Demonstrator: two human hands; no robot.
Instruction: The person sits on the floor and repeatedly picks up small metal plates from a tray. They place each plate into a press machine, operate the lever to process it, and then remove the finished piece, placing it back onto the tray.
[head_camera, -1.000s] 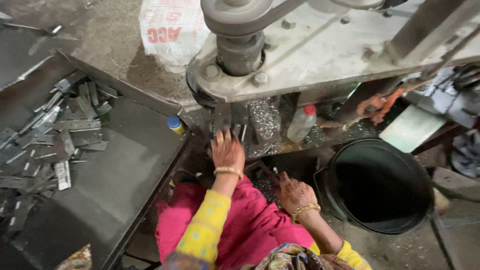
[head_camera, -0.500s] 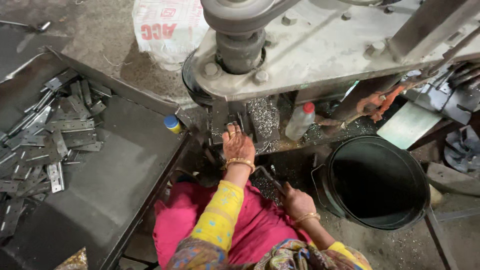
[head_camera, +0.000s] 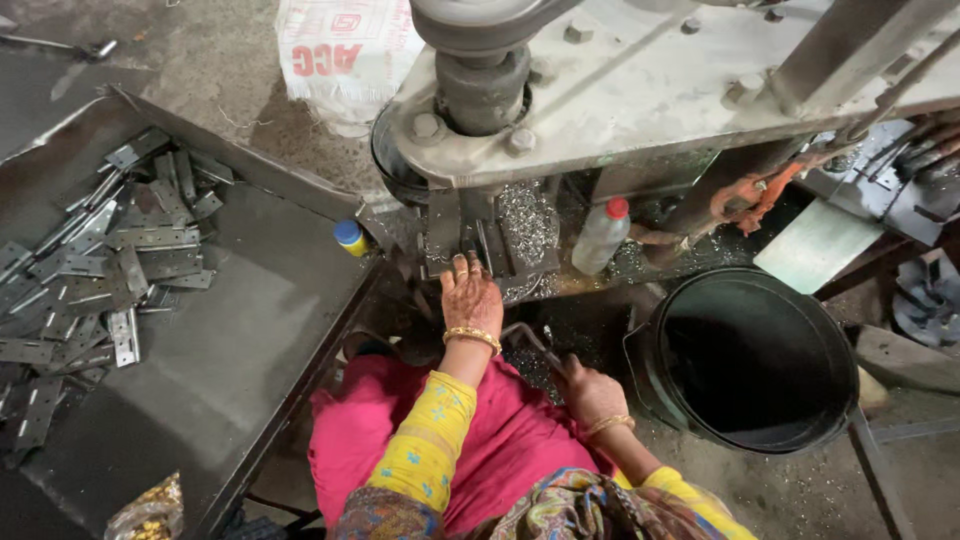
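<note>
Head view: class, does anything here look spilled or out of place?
Yes. Metal shavings lie scattered over the machine's bed beside the left hand, and flat metal plates sit in a loose, crooked heap on the tray.

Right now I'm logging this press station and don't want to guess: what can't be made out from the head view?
- Under the left hand: the palm covers whatever lies on the press bed.
- Right hand: its closed fingers hide the end of the thin metal handle.
- Black bucket: the inside is too dark to tell contents.
- Press machine: its top is cut off by the upper edge.
- Metal hinges: the pile runs past the left edge.
</note>
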